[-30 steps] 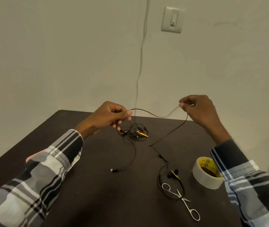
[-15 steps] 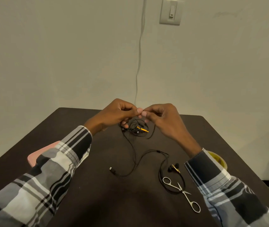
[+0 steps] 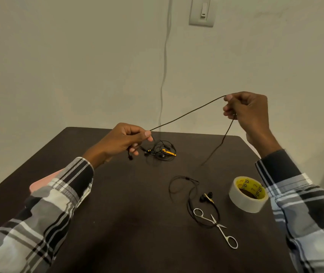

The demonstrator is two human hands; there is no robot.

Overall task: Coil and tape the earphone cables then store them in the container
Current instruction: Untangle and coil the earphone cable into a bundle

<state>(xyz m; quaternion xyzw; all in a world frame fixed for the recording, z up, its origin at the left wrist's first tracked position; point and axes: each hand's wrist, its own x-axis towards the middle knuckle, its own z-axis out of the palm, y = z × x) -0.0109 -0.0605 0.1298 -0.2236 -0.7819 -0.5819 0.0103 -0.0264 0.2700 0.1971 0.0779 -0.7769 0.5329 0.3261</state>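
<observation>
On the table [image 3: 117, 223] we see scissors [image 3: 215, 226] lying across slack cable near a tape roll [image 3: 246, 196], with a second tangle [image 3: 162, 150] farther off. Our left hand [image 3: 123, 140] and right hand [image 3: 249, 111] each pinch the cable [image 3: 186, 114], stretched taut, rising rightward between them.

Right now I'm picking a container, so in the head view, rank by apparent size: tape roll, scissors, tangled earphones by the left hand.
1. Scissors, longest.
2. Tape roll and tangled earphones look alike in span; the earphones lie farther away, so no ranking.
</observation>
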